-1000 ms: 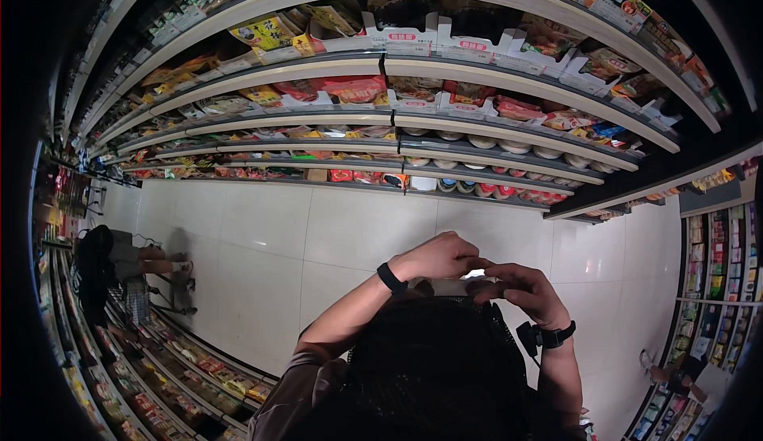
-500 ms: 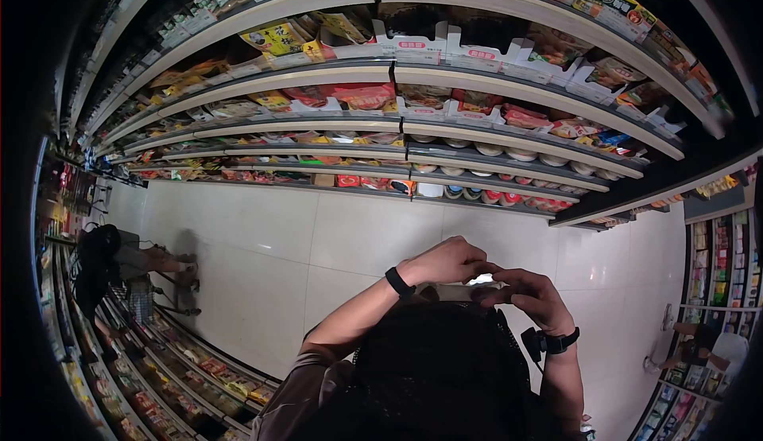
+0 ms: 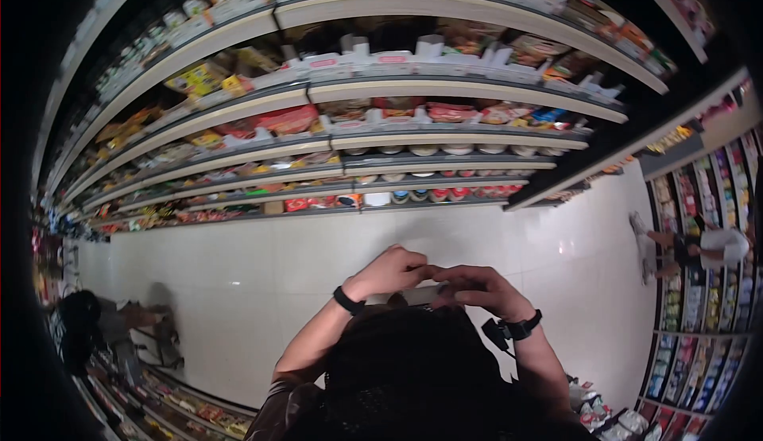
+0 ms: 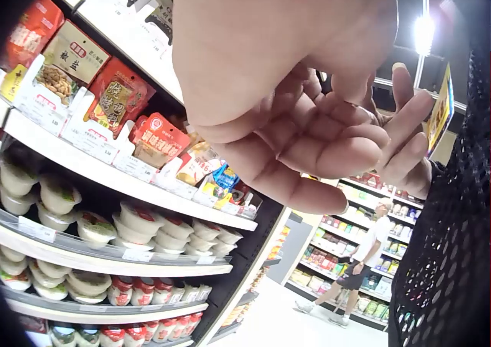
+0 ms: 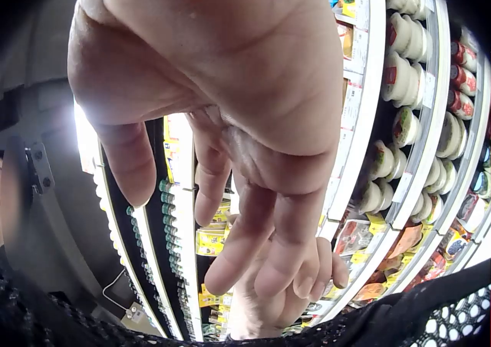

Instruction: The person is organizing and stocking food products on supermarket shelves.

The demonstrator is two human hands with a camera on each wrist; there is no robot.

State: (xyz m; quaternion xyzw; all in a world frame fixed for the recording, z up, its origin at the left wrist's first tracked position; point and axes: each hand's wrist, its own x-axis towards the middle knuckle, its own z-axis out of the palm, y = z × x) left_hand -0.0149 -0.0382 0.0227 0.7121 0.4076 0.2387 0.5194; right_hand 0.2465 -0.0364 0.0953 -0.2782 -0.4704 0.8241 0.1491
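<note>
In the head view my left hand (image 3: 389, 270) and right hand (image 3: 485, 286) meet at the fingertips in front of my chest. Above a dark mesh garment (image 4: 453, 232), the left hand's loosely bent fingers (image 4: 330, 151) appear in the left wrist view with no object in them; fingers of the right hand overlap behind. The right wrist view shows the right hand (image 5: 230, 132) with its fingers spread and hanging downward, holding nothing. The left hand (image 5: 265, 297) lies just beyond those fingertips. Each wrist wears a black band (image 3: 347, 301).
Ahead curve shop shelves (image 3: 445, 140) with packets, tubs (image 4: 142, 224) and jars (image 4: 146, 289). Pale floor tiles (image 3: 238, 266) lie between the aisles. A person in a white top (image 3: 723, 250) walks at right; another person with a cart (image 3: 159, 349) is at left.
My view has turned right, so the shelves, hands and arms shift left in frame. The person at right has moved higher in the picture. The hands keep nearly the same pose together.
</note>
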